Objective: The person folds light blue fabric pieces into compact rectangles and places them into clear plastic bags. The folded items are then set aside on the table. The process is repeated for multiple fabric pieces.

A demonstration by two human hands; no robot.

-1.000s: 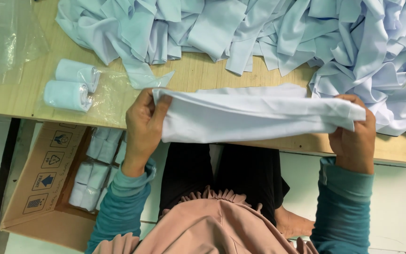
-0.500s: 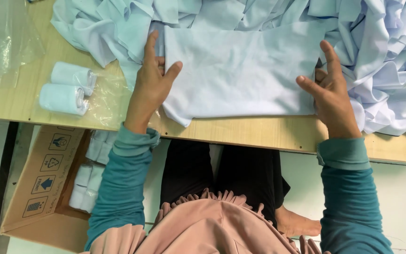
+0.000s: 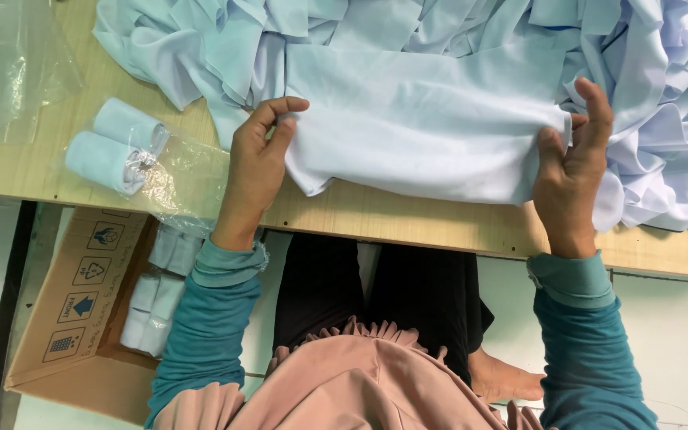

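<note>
A pale blue cloth (image 3: 424, 127) lies folded flat on the wooden table (image 3: 408, 219), in front of a big heap of similar light blue cloths (image 3: 646, 72). My left hand (image 3: 256, 167) pinches the cloth's left edge between thumb and fingers. At the cloth's right edge my right hand (image 3: 571, 171) grips it with the thumb while the fingers point upward. Both sleeves are teal.
Two rolled cloths in clear plastic bags (image 3: 117, 147) lie on the table at the left, beside a sheet of clear plastic (image 3: 9, 64). Under the table's left end stands an open cardboard box (image 3: 73, 310) with several more bagged rolls.
A second ago the cloth was held as a narrow folded strip. It was then spread flat under both palms, and now both hands have closed on its side edges.
</note>
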